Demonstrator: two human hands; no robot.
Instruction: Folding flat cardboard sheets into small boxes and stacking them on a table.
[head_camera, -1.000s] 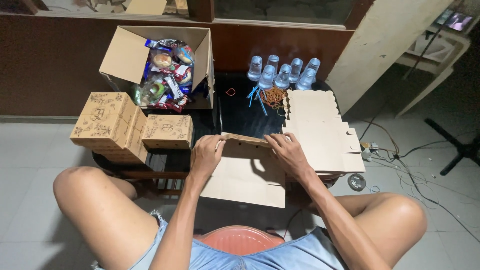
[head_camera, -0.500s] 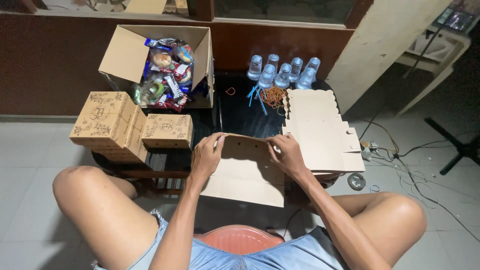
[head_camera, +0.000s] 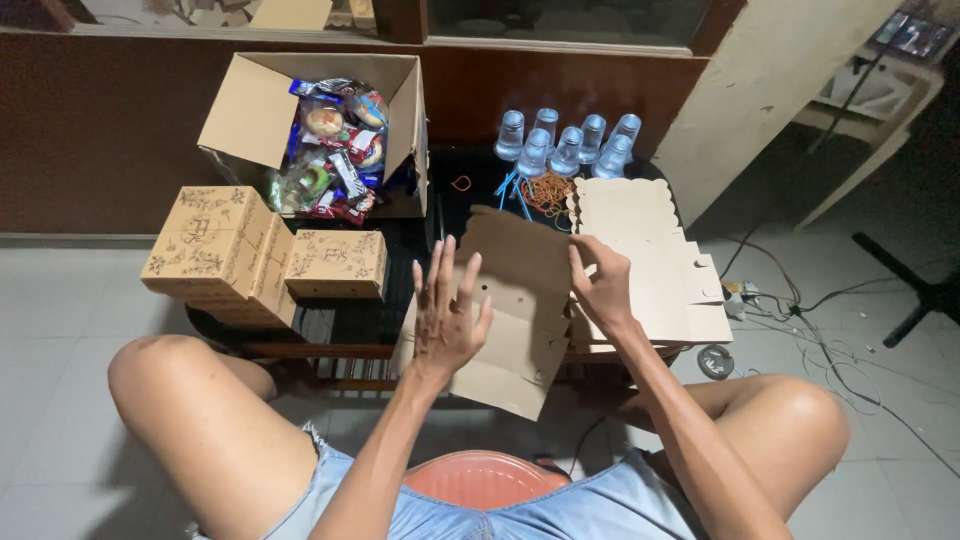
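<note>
Dark counter (head_camera: 470, 175) over a tiled floor, flat cardboard sheet (head_camera: 515, 310) tilted at its near edge, left hand (head_camera: 447, 315) spread open against the sheet, right hand (head_camera: 603, 285) pinching its right edge, stack of flat sheets (head_camera: 650, 255) just right, plastic cups (head_camera: 565, 145) behind.

A flat brown cardboard box blank (head_camera: 515, 320) with small round holes lies at the table's near edge, just left of a stack of similar scalloped blanks (head_camera: 650, 265). Far left stands an open brown carton (head_camera: 255, 105) filled with bright snack packets (head_camera: 335, 150). Near it, to the left, sit closed brown patterned boxes (head_camera: 255, 255). A small screen (head_camera: 912, 32) shows far right.
</note>
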